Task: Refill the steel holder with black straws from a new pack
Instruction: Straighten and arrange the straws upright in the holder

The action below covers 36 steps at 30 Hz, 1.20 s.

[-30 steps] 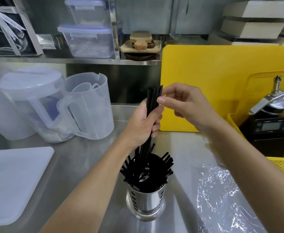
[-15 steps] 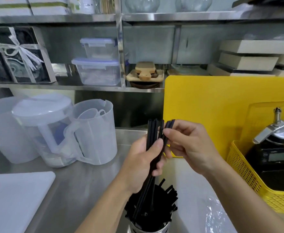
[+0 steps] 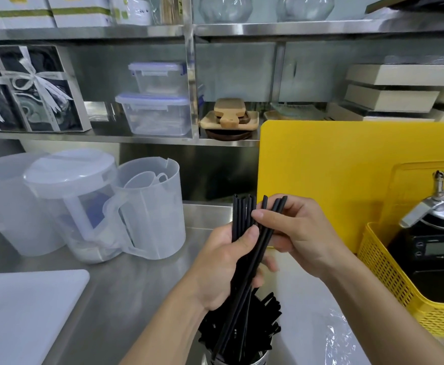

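My left hand (image 3: 223, 267) grips a bundle of long black straws (image 3: 242, 217) upright above the steel holder (image 3: 259, 360), whose rim only just shows at the bottom edge. Many black straws (image 3: 263, 327) stand crowded in the holder. My right hand (image 3: 299, 233) pinches the top ends of two or three straws (image 3: 277, 209) and fans them to the right, away from the bundle. Their lower ends reach down into the holder. The crumpled clear pack wrapper (image 3: 339, 338) lies on the counter to the right.
Clear plastic jugs (image 3: 147, 206) stand at the left on the steel counter (image 3: 136, 285), with a white board (image 3: 18, 312) in front of them. A yellow cutting board (image 3: 347, 167) leans at the back right. A yellow basket (image 3: 389, 280) holds a scale at the right.
The view has tilted up, so the holder has slid to the bottom edge. My right hand has taken hold of a few straw tops and spread them away from the bundle.
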Each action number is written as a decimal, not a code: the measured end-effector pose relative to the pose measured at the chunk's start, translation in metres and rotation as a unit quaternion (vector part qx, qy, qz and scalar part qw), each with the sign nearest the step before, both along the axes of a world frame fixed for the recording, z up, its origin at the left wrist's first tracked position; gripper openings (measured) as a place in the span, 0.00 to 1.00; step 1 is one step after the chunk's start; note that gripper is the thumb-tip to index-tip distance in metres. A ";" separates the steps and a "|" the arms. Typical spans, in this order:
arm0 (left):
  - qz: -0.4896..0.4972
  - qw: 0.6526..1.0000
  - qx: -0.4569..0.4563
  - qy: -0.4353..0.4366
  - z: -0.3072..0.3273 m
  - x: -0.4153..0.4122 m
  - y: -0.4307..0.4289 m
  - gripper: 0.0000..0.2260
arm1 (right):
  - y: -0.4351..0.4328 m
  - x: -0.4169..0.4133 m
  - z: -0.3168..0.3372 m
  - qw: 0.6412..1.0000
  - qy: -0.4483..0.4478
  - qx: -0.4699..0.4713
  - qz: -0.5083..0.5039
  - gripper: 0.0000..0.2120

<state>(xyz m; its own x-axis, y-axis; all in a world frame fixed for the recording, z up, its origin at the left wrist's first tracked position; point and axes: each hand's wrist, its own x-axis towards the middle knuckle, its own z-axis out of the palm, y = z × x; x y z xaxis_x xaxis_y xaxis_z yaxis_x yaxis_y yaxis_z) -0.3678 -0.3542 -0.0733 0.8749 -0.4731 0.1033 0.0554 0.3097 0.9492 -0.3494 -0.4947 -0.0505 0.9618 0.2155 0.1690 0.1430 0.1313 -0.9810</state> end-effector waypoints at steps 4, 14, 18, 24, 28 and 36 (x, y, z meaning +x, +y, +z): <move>-0.011 1.000 -0.005 0.003 0.001 0.001 0.000 0.10 | -0.001 -0.003 0.003 0.999 0.001 -0.013 0.045 0.05; -0.054 0.995 -0.056 0.054 -0.010 0.008 0.003 0.07 | 0.005 -0.001 -0.004 0.999 0.026 -0.030 0.003 0.06; -0.064 0.994 -0.072 0.051 -0.010 0.010 0.004 0.07 | 0.006 -0.003 0.001 0.999 0.008 -0.046 0.006 0.06; -0.085 0.993 -0.066 0.045 -0.008 0.010 0.005 0.07 | 0.013 -0.006 0.006 0.997 -0.024 -0.075 0.001 0.11; -0.097 0.993 -0.052 0.039 -0.007 0.010 0.005 0.06 | 0.013 -0.006 0.007 0.999 -0.002 -0.053 0.002 0.07; -0.124 0.990 -0.061 0.041 -0.007 0.012 0.009 0.13 | 0.006 0.002 0.021 0.997 -0.008 -0.071 0.027 0.04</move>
<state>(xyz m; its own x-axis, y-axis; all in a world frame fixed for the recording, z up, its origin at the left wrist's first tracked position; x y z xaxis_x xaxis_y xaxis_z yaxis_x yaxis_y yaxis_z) -0.3561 -0.3449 -0.0805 0.7413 -0.6626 0.1070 0.2187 0.3892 0.8948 -0.3479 -0.4885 -0.0291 0.9459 0.2889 0.1477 0.1548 -0.0016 -0.9879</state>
